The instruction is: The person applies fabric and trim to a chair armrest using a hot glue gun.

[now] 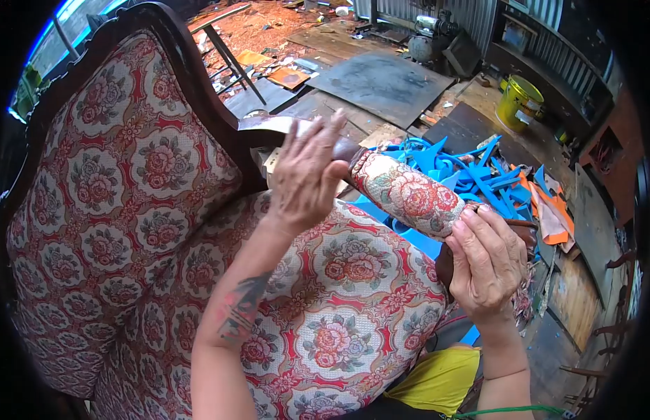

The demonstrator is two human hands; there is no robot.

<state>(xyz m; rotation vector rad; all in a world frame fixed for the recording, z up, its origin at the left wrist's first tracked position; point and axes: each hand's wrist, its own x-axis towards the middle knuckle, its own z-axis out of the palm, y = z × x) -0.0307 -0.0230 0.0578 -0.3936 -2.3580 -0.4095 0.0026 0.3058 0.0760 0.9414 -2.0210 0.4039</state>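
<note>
A sofa with a floral fabric seat point(356, 262) and a matching backrest point(118, 150) in a dark carved wooden frame point(188, 63) fills the left and middle. Across its wooden arm runs a padded armrest point(409, 192) covered in the same rose-patterned fabric, with a gathered edge at its rear end. My left hand point(305, 175) is raised beside that rear end, fingers stretched out and holding nothing. At the front end, my right hand point(487, 262) presses its fingertips and thumb around the fabric edge of the pad; the spot under the fingers is hidden.
Beyond the armrest lies a heap of blue strips point(472, 171), with orange and pink scraps point(549, 217) beside it. A yellow bucket point(519, 103), a compressor point(426, 45) and a dark flat board point(384, 80) are farther back. Yellow cloth point(437, 381) shows below the seat's edge.
</note>
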